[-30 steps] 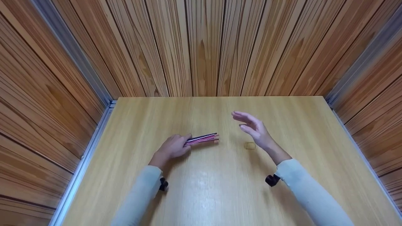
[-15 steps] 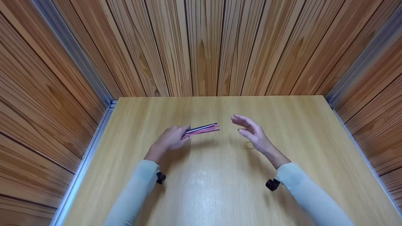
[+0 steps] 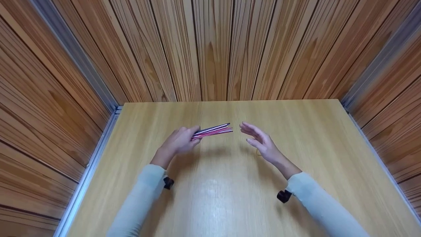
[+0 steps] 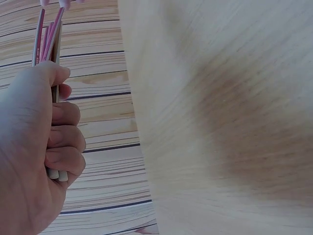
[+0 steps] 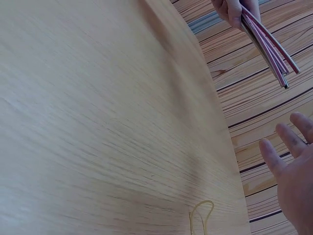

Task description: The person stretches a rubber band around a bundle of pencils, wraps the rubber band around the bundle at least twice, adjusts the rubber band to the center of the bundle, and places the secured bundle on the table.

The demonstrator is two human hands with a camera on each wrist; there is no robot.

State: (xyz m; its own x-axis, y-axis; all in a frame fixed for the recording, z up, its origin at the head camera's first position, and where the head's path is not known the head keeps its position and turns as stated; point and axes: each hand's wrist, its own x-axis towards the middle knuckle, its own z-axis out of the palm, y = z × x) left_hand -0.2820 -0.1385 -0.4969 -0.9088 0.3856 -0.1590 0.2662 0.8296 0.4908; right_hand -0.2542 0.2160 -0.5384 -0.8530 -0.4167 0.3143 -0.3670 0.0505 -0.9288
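My left hand grips a bundle of several slim pencils, pink, dark and striped, raised over the table and pointing right. In the left wrist view its fingers curl round the pencils, whose pale ends poke out below the little finger. The free ends fan slightly apart. My right hand hovers to the right of those ends, fingers apart and gently bent, holding nothing. Under it on the table lies a thin yellow rubber band, mostly hidden by this hand in the head view.
The light wooden table reaches back to a wood-plank wall, with plank walls on both sides too. Metal rails run along the table's sides. A small black camera sits at the right wrist.
My left hand has lifted the pencils up and farther back from the table. My right hand has shifted slightly left and toward me, now covering most of the rubber band.
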